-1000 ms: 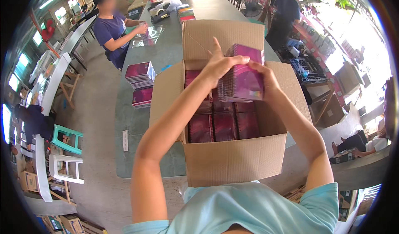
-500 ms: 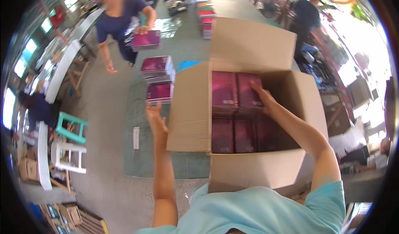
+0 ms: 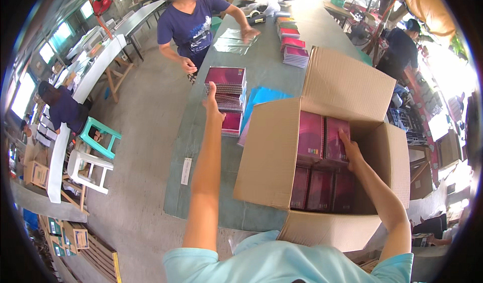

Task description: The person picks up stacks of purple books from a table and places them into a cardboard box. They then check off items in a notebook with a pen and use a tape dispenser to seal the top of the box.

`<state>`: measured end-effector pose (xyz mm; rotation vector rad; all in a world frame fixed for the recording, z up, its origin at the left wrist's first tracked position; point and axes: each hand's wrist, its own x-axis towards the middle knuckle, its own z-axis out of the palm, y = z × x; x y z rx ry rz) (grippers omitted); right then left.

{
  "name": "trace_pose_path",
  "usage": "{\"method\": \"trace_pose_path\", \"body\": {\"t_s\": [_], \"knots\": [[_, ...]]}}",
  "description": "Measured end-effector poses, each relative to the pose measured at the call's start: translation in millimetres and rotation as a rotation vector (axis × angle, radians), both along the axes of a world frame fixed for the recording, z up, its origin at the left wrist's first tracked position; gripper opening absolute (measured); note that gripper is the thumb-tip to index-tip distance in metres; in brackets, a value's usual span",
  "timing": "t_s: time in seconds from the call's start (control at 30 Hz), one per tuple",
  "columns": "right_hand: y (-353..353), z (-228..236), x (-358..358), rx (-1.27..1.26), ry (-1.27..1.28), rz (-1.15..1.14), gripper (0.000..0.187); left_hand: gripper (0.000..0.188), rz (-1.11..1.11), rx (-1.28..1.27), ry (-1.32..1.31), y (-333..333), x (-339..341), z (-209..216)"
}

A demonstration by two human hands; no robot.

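So the purple spiral-bound notebooks are packed in an open cardboard carton, right of centre in the frame. The right hand is down in there, fingers on the right-hand pile of the upper row; can't tell if it's actually gripping anything. The left hand is open, thumb up, right by a stack of matching notebooks just above centre-left. Can't really tell if it's touching them. That stack's on the green bench, with a blue sheet poking out between it and the carton. Further up there's a row of mixed-colour notebooks, plus clear plastic by a co-worker in a navy shirt. A green stool and a white one sit over on the left.
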<state>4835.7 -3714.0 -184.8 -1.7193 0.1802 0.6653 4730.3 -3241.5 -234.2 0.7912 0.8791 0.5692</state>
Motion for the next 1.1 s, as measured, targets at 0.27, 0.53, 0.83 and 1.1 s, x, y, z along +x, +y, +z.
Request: {"method": "trace_pose_path", "body": {"t_s": [0.27,0.53,0.83,1.1], "knots": [[-2,3,-2,-0.031,-0.057,-0.024,0.071,0.113,0.275,-0.058,-0.109,-36,41,20],[8,11,-3,-0.031,-0.012,0.032,0.07,0.072,0.451,-0.082,-0.279,-23,-18,-18],[-8,78,-13,-0.123,-0.193,-0.058,0.075,0.081,0.212,0.207,-1.043,-31,-137,-22],[28,197,-132,0.534,-0.6,0.764,0.106,0.091,-0.599,0.195,-1.294,-172,-166,186]]}}
